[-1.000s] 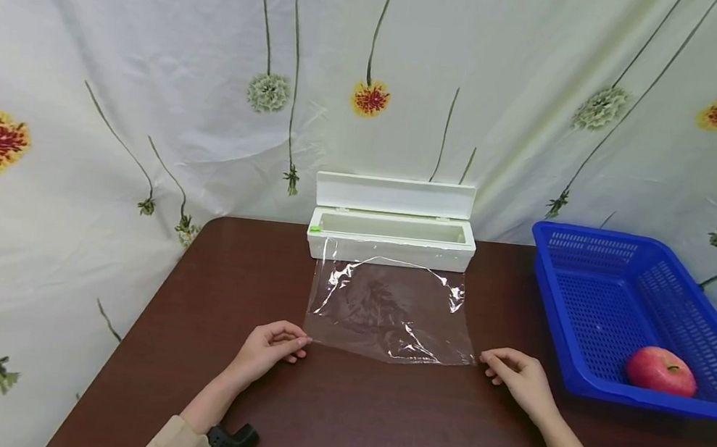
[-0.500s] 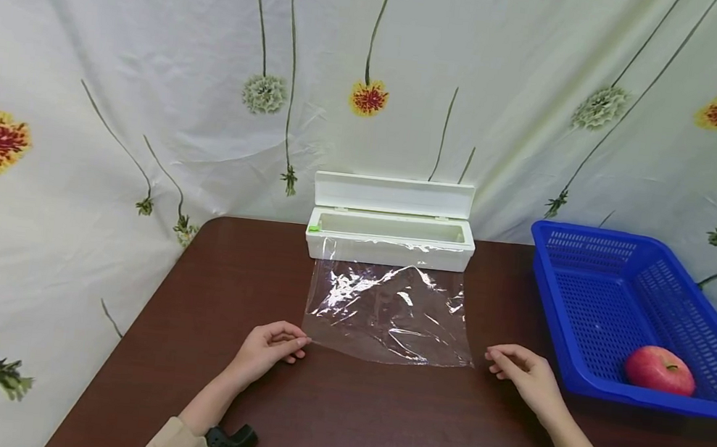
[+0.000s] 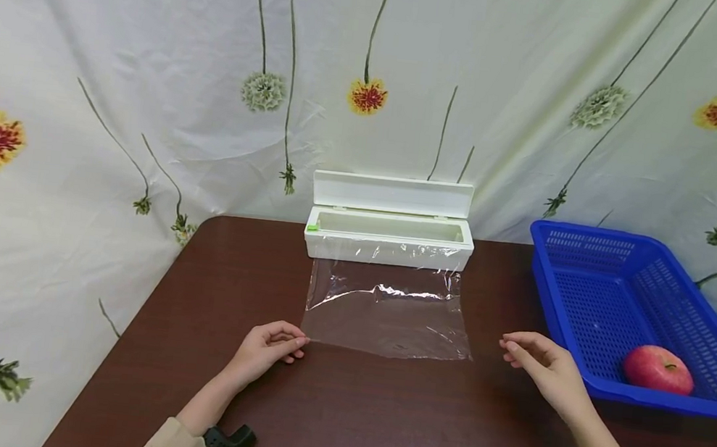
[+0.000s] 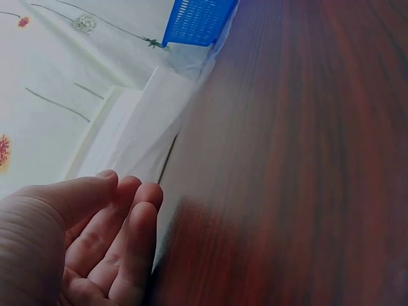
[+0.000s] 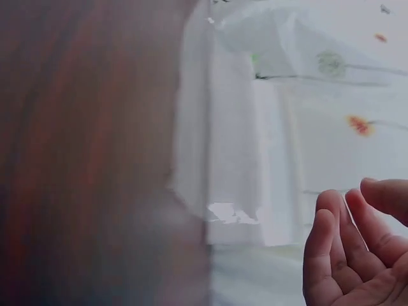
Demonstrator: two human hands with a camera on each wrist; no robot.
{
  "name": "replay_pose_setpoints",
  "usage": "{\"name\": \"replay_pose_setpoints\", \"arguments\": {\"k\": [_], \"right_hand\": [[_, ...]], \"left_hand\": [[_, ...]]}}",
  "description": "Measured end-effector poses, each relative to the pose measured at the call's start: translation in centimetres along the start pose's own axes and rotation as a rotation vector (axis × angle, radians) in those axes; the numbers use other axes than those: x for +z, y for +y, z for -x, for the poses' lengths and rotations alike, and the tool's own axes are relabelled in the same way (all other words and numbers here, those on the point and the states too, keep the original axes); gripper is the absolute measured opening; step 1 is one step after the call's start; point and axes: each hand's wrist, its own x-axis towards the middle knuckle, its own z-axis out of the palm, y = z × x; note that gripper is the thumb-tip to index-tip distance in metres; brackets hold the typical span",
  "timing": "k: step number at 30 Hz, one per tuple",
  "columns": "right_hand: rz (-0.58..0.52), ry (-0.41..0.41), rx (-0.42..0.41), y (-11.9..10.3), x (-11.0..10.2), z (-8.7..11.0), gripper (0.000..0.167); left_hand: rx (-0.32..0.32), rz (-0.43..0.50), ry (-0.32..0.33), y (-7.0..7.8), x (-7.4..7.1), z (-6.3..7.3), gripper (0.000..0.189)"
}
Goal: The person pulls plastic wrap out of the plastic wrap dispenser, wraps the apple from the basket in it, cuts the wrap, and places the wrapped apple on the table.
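Note:
A sheet of clear cling film (image 3: 381, 320) runs down the front of a white dispenser box (image 3: 392, 217) and out toward me. The box's lid (image 3: 393, 194) stands raised at the back. My left hand (image 3: 266, 352) pinches the film's near left corner between thumb and fingertips. Its right corner lies loose, with my right hand (image 3: 543, 367) apart from it to the right. In the right wrist view, nothing sits between the thumb and the relaxed, bent fingers (image 5: 338, 255) of that hand.
A blue plastic basket (image 3: 546, 309) stands at the right of the dark brown table (image 3: 390, 423), just beyond my right hand. One red apple (image 3: 658, 369) lies in its near end. A flowered white cloth (image 3: 511, 86) hangs behind the table.
My right hand has let go of the film's right corner and moved right, toward the basket. The film has settled flatter. My left hand has stayed at its corner.

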Motion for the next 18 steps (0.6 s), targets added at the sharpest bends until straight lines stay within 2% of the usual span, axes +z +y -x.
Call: {"name": "replay_pose_setpoints", "arguments": {"k": [6,11,18], "right_hand": [[0.114,0.02,-0.069,-2.4,-1.9,-0.4,0.021],[0.142,0.066,-0.072,-3.7,-4.4,-0.8,0.023],[0.214,0.139,-0.073,-4.9,-7.4,-1.2,0.023]], "left_hand": [[0.021,-0.022,0.005,-0.1,0.0,-0.1,0.019],[0.039,-0.027,-0.001,0.0,0.1,0.0,0.021],[0.03,-0.023,-0.003,-0.1,0.1,0.0,0.022]]}}
